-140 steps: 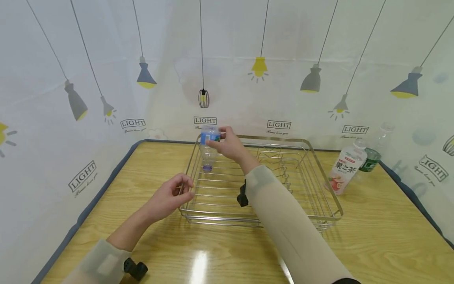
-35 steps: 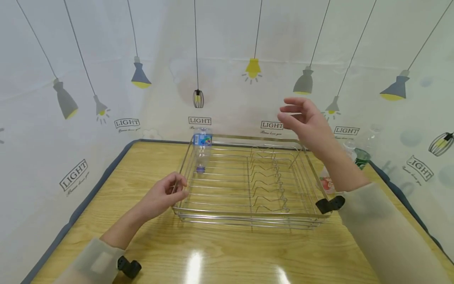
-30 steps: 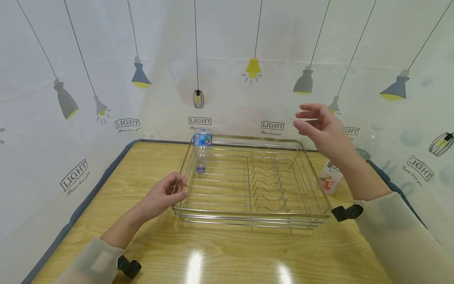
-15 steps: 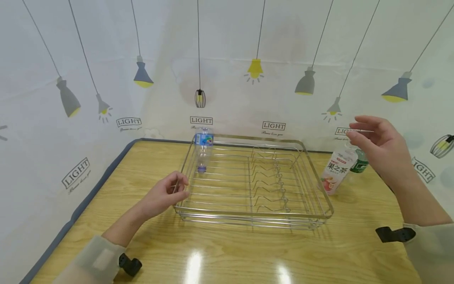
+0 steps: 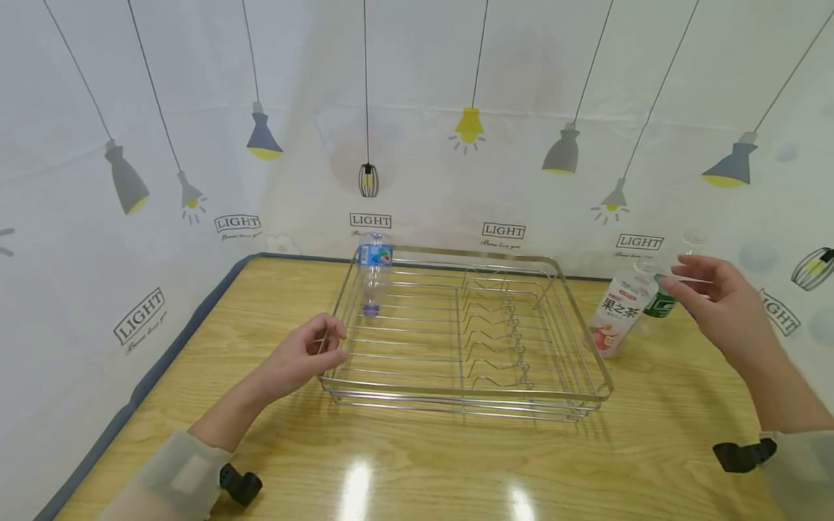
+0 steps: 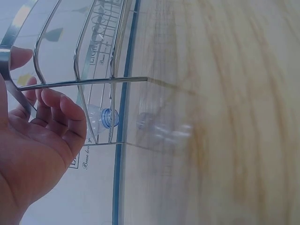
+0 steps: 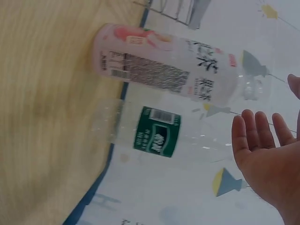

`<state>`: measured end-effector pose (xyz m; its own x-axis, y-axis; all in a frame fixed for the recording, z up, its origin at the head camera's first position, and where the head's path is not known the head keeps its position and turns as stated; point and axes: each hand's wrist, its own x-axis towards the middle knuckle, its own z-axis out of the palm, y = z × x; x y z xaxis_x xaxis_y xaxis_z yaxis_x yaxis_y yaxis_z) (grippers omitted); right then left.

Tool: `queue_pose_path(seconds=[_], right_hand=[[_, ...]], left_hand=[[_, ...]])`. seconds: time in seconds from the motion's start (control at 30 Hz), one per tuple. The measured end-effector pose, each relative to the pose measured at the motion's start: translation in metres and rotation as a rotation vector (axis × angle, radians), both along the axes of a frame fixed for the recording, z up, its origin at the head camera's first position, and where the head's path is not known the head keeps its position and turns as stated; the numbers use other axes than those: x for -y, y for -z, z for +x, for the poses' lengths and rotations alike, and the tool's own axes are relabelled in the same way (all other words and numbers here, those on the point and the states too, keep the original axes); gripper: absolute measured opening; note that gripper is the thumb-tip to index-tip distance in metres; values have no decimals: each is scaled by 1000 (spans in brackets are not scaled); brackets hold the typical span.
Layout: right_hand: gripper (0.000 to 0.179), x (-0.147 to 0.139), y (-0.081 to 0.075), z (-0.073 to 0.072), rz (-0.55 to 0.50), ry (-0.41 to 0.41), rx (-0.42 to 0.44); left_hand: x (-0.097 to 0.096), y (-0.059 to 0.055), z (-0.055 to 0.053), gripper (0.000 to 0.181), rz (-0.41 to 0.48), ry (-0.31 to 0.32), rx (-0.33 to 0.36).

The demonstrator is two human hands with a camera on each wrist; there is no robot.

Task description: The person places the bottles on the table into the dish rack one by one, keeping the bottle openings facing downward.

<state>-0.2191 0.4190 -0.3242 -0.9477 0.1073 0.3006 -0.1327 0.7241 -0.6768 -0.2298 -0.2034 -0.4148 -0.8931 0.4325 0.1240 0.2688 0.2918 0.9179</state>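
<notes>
At the left side of a wire dish rack, my left hand stays with thumb and fingers curled loosely round the rim. The left wrist view has this hand at the metal band. A clear plastic bottle with a blue label and purple cap lies cap toward me in the rack's left back corner. My right hand is relaxed, holding nothing, close to the top of a clear bottle with a green label. Beside that bottle stands a pink-and-white fruit tea bottle. Both look upright, apart from the right hand.
A wooden table carries everything. Wavy wire dividers run along the rack's right half. Behind the table hangs a pale curtain printed with lamps. Both sleeves bear a black wrist camera.
The blue-label bottle was let go in the rack. My right hand then moved far right and lowered beside the two standing bottles. The left hand keeps its place at the rack.
</notes>
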Motion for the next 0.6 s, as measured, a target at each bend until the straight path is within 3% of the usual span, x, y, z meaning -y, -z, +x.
queue_pose_path(seconds=[0.3,0.6], right_hand=[[79,-9,30,-12,-63,-32,57],[92,1,40,-25,-40,-11,103]], left_hand=[[-1,-2,0,30,19,8,-9],[-1,-1,0,28,29,9,-1]])
